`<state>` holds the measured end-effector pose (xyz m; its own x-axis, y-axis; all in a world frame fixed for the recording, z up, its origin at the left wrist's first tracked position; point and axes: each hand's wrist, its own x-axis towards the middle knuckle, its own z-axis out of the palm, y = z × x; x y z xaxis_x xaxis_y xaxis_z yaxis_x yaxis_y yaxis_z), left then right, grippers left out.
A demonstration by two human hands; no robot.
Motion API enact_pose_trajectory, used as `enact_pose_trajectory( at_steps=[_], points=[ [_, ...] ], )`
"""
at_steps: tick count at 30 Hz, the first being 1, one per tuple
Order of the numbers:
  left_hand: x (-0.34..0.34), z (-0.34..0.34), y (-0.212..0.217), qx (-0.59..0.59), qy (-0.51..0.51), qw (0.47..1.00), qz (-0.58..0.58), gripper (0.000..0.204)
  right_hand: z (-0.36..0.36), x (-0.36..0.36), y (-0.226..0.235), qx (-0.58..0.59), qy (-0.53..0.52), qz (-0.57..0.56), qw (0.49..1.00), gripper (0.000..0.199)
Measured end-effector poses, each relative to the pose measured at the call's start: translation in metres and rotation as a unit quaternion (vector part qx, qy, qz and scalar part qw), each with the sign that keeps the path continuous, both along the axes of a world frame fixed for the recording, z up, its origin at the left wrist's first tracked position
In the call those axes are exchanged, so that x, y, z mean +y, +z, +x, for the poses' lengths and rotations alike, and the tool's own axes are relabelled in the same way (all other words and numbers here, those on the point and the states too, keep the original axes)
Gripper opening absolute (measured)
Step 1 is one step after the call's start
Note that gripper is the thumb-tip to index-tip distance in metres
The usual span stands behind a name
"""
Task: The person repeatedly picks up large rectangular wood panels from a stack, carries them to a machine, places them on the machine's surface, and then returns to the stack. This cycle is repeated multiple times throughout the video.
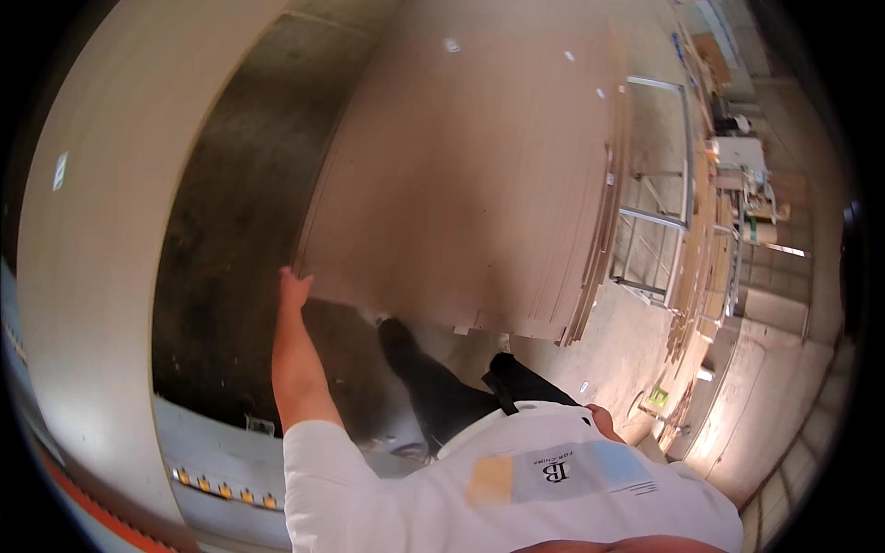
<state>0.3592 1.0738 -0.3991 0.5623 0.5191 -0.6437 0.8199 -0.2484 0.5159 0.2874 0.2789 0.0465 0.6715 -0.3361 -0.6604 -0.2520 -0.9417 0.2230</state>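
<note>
My left hand (293, 288) reaches forward and its fingers close on the lower left corner of a large thin brown board (470, 157). This board is the top sheet of a stack of like boards (590, 276), whose layered edges show on the right. My bare left forearm runs from my white short sleeve up to that corner. Only a small part of my right hand (603, 421) shows, low beside my hip behind the white shirt; its fingers are hidden. My legs in black trousers (433, 387) stand just below the board's near edge.
A dark rough surface (230, 230) lies left of the boards, and a broad pale panel (92, 240) curves along its left. A row of small orange lights (223, 490) sits low left. A metal frame rack (656, 221) and cluttered benches (737, 157) stand to the right.
</note>
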Motion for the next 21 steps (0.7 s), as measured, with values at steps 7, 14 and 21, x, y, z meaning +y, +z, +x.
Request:
enact_pose_trajectory(
  at_steps=[7, 14, 21],
  points=[
    [0.016, 0.023, 0.063, 0.034, -0.118, 0.991, -0.049, 0.090, -0.027, 0.026, 0.016, -0.018, -0.050, -0.012, 0.999, 0.023],
    [0.000, 0.018, 0.135, 0.065, -0.174, 0.982, 0.037, 0.069, 0.068, 0.071, -0.039, -0.059, 0.108, 0.175, 0.977, 0.025],
    [-0.030, -0.003, 0.260, 0.082, -0.200, 0.971, 0.097, 0.061, 0.153, 0.206, -0.102, 0.037, 0.096, 0.322, 0.941, 0.044]
  ],
)
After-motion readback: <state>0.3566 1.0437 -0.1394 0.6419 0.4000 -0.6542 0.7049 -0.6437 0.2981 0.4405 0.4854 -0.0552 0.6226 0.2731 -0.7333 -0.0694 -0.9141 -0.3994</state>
